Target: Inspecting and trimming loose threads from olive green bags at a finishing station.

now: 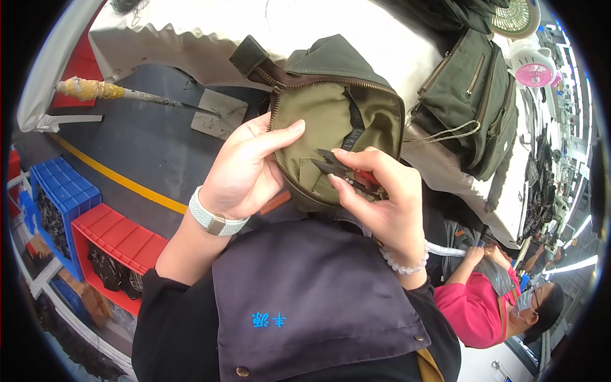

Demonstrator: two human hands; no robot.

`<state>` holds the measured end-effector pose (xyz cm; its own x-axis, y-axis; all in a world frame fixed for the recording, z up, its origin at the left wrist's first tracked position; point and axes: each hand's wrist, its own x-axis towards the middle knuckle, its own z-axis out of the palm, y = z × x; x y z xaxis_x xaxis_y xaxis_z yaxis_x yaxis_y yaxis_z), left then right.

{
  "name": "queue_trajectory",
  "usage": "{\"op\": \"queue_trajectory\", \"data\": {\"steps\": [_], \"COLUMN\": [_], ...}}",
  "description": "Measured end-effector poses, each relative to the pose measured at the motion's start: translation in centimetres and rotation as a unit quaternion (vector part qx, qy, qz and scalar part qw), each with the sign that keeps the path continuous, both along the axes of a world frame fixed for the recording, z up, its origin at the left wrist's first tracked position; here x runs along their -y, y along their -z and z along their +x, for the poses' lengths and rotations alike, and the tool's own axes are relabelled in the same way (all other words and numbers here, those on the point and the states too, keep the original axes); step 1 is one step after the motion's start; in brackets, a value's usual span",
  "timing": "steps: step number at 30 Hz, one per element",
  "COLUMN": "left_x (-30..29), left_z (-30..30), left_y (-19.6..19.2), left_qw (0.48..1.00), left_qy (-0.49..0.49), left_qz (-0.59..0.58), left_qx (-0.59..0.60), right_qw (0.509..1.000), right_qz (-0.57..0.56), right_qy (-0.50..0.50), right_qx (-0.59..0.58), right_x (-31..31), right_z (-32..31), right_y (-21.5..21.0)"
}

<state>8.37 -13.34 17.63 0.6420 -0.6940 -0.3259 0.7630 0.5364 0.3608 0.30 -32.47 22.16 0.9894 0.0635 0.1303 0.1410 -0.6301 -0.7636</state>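
Observation:
A dark green bag (331, 58) lies in front of me with its brass zipper undone, showing the olive lining (312, 111). My left hand (248, 167) is closed on the bag's left edge, thumb over the lining and fingers partly hidden behind. In my right hand (389, 197) are thread snips (333, 168), pinched between thumb and fingers. Their dark blades point left, apart at the tips, over the lining near the bag's lower edge. A bit of red shows on the handle; the rest is hidden by the fingers. A black strip (354, 124) lies inside the bag.
More dark green bags (468, 95) lie on the pale-covered table (388, 38) to the right, near a pink-and-white fan (533, 67). At left stand a blue crate (67, 184) and a red crate (124, 239) with dark items. A co-worker in pink (471, 309) sits at lower right.

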Motion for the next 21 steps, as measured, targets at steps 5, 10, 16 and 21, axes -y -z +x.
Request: {"op": "queue_trajectory", "data": {"steps": [5, 10, 16, 21], "left_x": [0.1, -0.2, -0.3, -0.1], "left_z": [-0.2, 0.2, 0.3, 0.2], "left_y": [0.1, 0.1, 0.3, 0.2], "left_qw": [1.0, 1.0, 1.0, 1.0], "left_qy": [-0.007, -0.005, -0.002, -0.004], "left_qz": [0.024, 0.0, 0.004, 0.019], "left_qx": [0.008, 0.004, 0.007, 0.006], "right_qw": [0.999, 0.997, 0.997, 0.998], "right_qz": [-0.028, 0.067, 0.019, -0.005], "right_qy": [-0.018, 0.011, 0.009, 0.006], "right_qx": [-0.01, -0.041, -0.069, -0.066], "right_x": [0.1, -0.3, 0.0, -0.1], "right_z": [0.2, 0.1, 0.4, 0.4], "right_y": [0.0, 1.0, -0.2, -0.4]}}
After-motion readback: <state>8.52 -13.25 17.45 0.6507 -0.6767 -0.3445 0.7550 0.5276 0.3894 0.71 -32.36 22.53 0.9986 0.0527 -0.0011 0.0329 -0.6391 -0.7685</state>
